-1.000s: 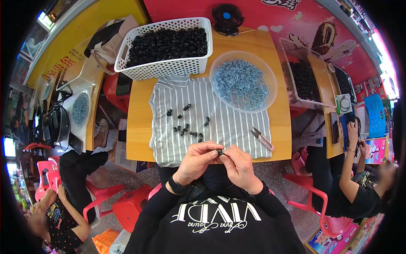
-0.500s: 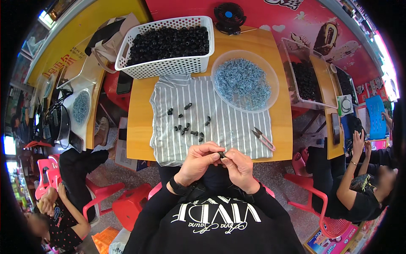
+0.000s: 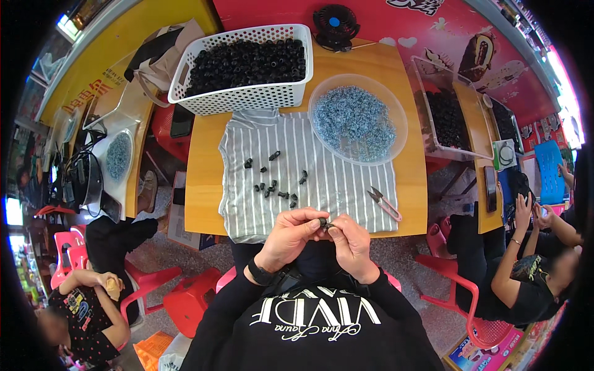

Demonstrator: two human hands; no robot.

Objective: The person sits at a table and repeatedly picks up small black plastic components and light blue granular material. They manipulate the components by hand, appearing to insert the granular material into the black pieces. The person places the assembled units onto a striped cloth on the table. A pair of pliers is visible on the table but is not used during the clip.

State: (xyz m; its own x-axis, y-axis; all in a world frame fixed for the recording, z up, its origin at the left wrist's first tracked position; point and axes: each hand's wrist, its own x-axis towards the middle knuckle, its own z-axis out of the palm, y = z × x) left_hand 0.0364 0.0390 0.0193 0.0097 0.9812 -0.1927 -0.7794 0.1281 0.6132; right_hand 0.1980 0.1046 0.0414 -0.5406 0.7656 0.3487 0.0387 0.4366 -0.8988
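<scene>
In front of my chest, past the table's near edge, both hands meet over a small black plastic part (image 3: 323,222). My left hand (image 3: 289,240) pinches it between thumb and fingers. From the other side, the fingertips of my right hand (image 3: 351,242) close on it too, covering most of it. Beyond them a grey-and-white striped cloth (image 3: 346,191) covers part of the table, with several loose black parts (image 3: 273,185) scattered on its left half. Thread snips with pink handles (image 3: 385,204) lie at the cloth's right side, blades pointing away.
A white perforated basket (image 3: 247,99) full of black parts stands at the back left. Beside it sits a translucent round bowl (image 3: 401,127) of small bluish clear pieces. A black fan (image 3: 335,26) is behind on the wooden table (image 3: 207,148). People sit on both sides.
The black part has turned in my fingers and shows more of its round end. My right fingertips have shifted slightly. People at both sides have moved their hands; the table items stay put.
</scene>
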